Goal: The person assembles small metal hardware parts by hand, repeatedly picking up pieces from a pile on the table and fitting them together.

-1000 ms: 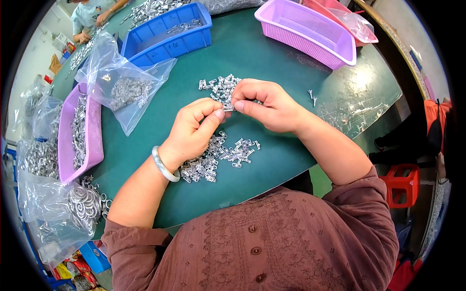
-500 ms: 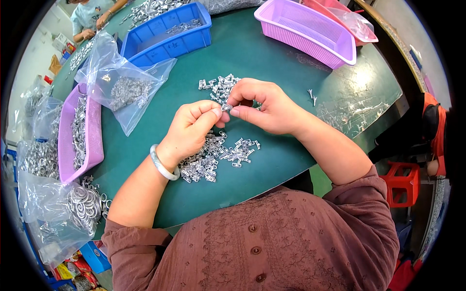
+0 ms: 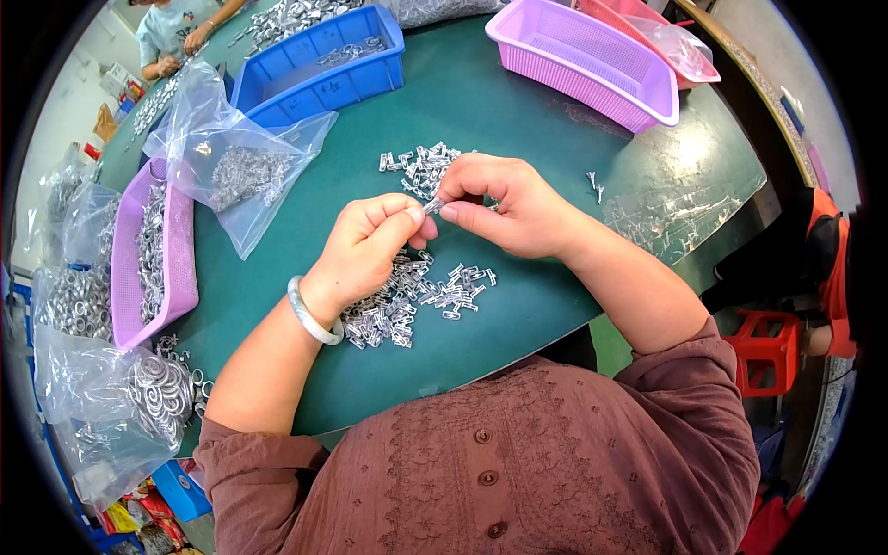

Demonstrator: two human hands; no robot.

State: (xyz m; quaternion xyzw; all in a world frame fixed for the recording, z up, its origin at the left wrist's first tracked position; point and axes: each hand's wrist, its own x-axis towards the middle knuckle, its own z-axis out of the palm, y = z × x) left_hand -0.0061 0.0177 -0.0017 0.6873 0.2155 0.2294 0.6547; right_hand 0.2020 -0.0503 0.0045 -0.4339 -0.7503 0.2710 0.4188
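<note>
Over the green table, my left hand (image 3: 373,239) and my right hand (image 3: 507,204) meet, thumbs and fingers pinched on one small silver metal piece (image 3: 433,206) between them. Its exact shape is partly hidden by my fingertips. Below and behind my left hand spreads a pile of small silver metal links (image 3: 393,310), with a looser cluster (image 3: 458,289) to its right. Farther off, partly covered by my right hand, lies another pile of small metal pieces (image 3: 425,166). A pale bangle (image 3: 312,314) circles my left wrist.
A blue bin (image 3: 319,88) and a clear bag of metal parts (image 3: 250,176) stand at the far left. Pink baskets (image 3: 192,268) (image 3: 592,79) flank the table. Metal rings (image 3: 162,393) lie near left. Another person's hand (image 3: 196,39) works far left; a red stool (image 3: 770,351) stands right.
My hands stay almost in place. The small metal piece between my fingertips has turned slightly. At the far right, a person's leg has shifted beside the stool.
</note>
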